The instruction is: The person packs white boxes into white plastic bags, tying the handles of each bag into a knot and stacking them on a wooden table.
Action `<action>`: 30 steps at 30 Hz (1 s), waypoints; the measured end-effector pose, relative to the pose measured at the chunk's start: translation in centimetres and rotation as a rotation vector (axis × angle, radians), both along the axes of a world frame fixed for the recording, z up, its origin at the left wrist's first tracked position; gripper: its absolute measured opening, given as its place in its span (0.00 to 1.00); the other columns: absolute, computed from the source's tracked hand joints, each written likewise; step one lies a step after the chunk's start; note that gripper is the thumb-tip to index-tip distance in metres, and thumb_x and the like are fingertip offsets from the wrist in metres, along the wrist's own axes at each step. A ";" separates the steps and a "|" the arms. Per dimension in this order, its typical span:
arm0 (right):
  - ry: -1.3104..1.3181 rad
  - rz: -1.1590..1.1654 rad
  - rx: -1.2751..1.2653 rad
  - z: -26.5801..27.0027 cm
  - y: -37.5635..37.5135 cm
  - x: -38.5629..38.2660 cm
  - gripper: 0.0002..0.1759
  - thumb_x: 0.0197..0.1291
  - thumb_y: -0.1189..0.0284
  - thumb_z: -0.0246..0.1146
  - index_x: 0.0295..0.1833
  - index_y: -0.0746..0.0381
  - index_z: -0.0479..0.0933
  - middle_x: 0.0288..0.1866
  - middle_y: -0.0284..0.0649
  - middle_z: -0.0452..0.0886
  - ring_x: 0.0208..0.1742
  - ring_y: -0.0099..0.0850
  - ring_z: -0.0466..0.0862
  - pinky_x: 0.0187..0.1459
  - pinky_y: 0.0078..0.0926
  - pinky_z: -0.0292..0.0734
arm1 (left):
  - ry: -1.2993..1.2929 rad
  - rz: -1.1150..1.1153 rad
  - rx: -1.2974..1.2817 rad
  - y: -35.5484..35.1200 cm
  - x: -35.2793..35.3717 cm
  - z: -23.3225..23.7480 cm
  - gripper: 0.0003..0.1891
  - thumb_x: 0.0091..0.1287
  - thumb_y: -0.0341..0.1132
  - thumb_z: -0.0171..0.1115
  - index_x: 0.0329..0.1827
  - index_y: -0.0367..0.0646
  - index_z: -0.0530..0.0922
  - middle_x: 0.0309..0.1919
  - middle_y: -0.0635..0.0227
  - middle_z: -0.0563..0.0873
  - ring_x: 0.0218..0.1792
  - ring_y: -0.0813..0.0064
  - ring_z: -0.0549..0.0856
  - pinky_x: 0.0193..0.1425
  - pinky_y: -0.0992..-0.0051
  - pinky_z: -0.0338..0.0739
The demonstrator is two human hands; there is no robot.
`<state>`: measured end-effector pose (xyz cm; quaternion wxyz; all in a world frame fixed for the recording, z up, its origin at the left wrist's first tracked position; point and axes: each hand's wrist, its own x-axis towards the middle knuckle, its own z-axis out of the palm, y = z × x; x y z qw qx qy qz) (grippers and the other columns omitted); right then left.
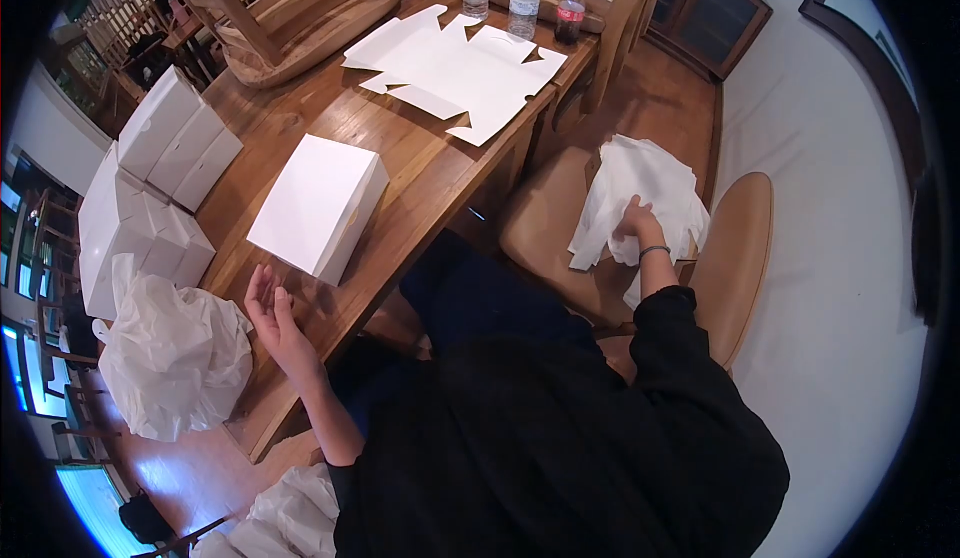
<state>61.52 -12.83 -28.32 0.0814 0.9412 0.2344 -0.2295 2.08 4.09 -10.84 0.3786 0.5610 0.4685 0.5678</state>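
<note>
A closed white box (315, 198) lies on the wooden table (410, 168). Just in front of its near corner is my left hand (277, 316), palm up with the fingers apart and nothing in it. My right hand (636, 220) rests on a pile of white plastic bags (655, 180) on the tan chair seat (545, 213); whether its fingers pinch a bag is too small to tell. Flat unfolded white cardboard (450, 68) lies at the far part of the table. A bunched white plastic bag (175, 358) sits at the table's left end.
Stacked white boxes (150, 223) stand behind the bunched bag. Two water bottles (523, 3) and a red-capped cola bottle (570, 13) stand at the far edge, near upturned wooden chairs (300, 18). More white bags (285, 518) are at the bottom left.
</note>
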 end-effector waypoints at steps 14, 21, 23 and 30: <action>0.148 0.111 0.317 4.7 -3.0 4.6 0.09 0.43 0.77 0.65 0.33 0.67 0.85 0.27 0.40 0.84 0.28 0.33 0.80 0.33 0.33 0.77 | -0.010 -0.028 0.013 -0.4 -0.3 0.2 0.19 0.80 0.34 0.52 0.72 0.41 0.72 0.65 0.58 0.80 0.68 0.68 0.76 0.69 0.70 0.68; 0.121 -0.074 0.402 5.1 -3.5 5.0 0.05 0.47 0.84 0.68 0.32 0.69 0.85 0.26 0.41 0.83 0.27 0.36 0.83 0.28 0.38 0.82 | -0.037 -0.035 0.003 -0.6 -0.3 0.4 0.19 0.80 0.33 0.52 0.71 0.40 0.72 0.64 0.59 0.80 0.66 0.69 0.77 0.72 0.69 0.67; 0.149 -0.228 0.404 4.2 -3.4 5.2 0.03 0.49 0.83 0.71 0.30 0.70 0.83 0.27 0.46 0.85 0.26 0.38 0.85 0.26 0.40 0.82 | -0.055 -0.047 0.021 -0.6 -0.2 0.1 0.18 0.80 0.33 0.51 0.70 0.40 0.73 0.63 0.60 0.81 0.65 0.71 0.78 0.67 0.71 0.69; 0.256 -0.247 0.179 4.6 -3.3 8.2 0.09 0.51 0.79 0.75 0.25 0.68 0.81 0.26 0.50 0.86 0.24 0.37 0.87 0.25 0.40 0.82 | -0.111 -0.038 -0.006 -0.9 -0.3 0.7 0.17 0.79 0.31 0.54 0.68 0.41 0.75 0.59 0.63 0.84 0.59 0.76 0.81 0.59 0.77 0.74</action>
